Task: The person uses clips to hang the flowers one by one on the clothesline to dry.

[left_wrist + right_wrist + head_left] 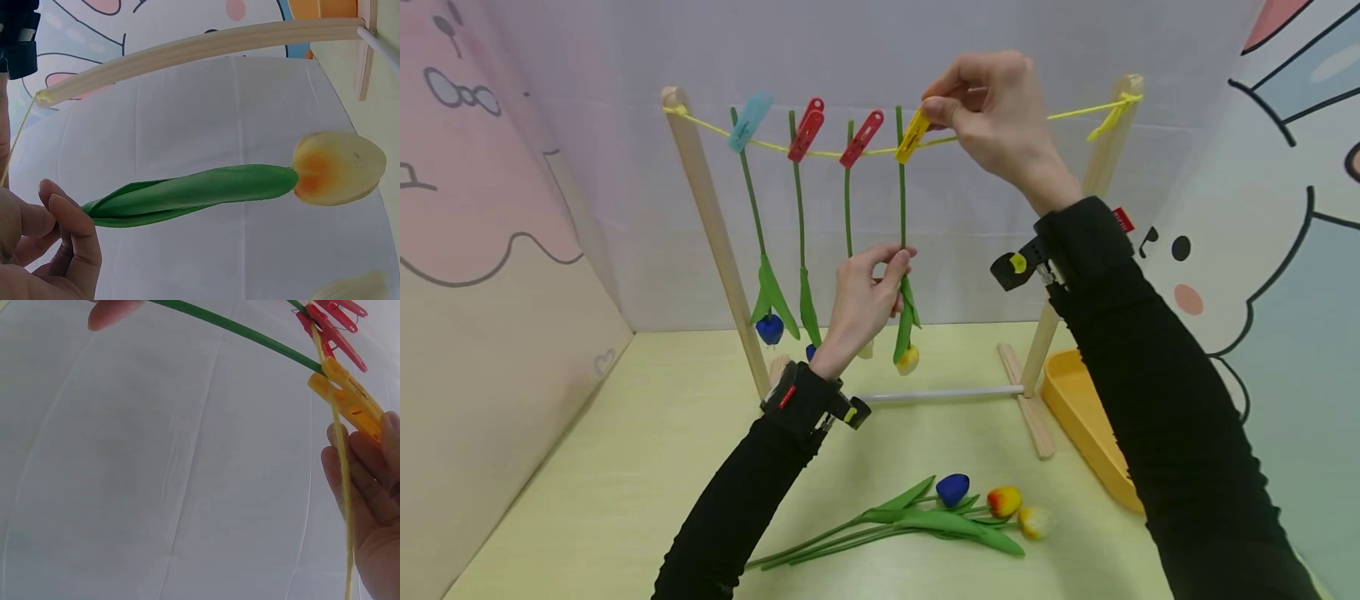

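Observation:
My right hand (1000,125) pinches a yellow clothespin (913,136) between thumb and fingers, up at the yellow cord (1078,112). In the right wrist view the clothespin's jaws stand at the cord and the green stem (250,336) of an artificial tulip. Lower down, my left hand (865,296) pinches that stem just above its leaves. This tulip hangs head down, its pale yellow bloom (340,167) showing an orange patch. To the left, a light blue clothespin (749,122) and two red clothespins (806,132) hold other tulips on the cord; my left hand partly hides these.
Two wooden posts (711,225) carry the cord, with a white rod (943,394) joining them low down. Several loose tulips, among them a blue one (952,490), lie on the table (625,467) in front. A yellow tray (1086,417) sits at the right, partly behind my right sleeve.

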Demonstrator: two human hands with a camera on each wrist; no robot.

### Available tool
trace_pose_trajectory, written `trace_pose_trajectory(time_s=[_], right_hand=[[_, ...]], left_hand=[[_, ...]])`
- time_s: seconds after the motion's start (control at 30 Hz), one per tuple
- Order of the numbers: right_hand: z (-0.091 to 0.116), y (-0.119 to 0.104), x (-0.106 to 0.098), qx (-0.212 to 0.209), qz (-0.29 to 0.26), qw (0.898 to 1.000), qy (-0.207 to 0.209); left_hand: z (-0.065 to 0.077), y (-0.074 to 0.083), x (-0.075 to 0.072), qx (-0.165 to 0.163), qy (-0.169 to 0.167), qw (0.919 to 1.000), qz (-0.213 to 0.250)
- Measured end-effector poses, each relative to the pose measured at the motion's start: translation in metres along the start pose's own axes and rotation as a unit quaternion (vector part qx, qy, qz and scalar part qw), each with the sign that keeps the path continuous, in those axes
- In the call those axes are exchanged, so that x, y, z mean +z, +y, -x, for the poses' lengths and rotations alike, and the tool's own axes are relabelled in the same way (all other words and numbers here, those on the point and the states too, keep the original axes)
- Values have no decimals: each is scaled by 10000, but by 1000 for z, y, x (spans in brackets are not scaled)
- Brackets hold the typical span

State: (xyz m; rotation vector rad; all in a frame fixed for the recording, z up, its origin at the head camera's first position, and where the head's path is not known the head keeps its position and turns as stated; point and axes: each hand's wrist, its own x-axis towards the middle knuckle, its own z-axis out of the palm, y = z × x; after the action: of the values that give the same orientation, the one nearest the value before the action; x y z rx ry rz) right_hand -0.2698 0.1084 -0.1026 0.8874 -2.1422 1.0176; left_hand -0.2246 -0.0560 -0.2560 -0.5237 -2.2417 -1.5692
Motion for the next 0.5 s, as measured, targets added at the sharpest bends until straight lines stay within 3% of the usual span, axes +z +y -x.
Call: trace_pose_trajectory(time_s=[0.5], right_hand=[[6,3,-1,119,-4,9999,-42]], left_hand=[[1,0,0,16,-36,10000,52]])
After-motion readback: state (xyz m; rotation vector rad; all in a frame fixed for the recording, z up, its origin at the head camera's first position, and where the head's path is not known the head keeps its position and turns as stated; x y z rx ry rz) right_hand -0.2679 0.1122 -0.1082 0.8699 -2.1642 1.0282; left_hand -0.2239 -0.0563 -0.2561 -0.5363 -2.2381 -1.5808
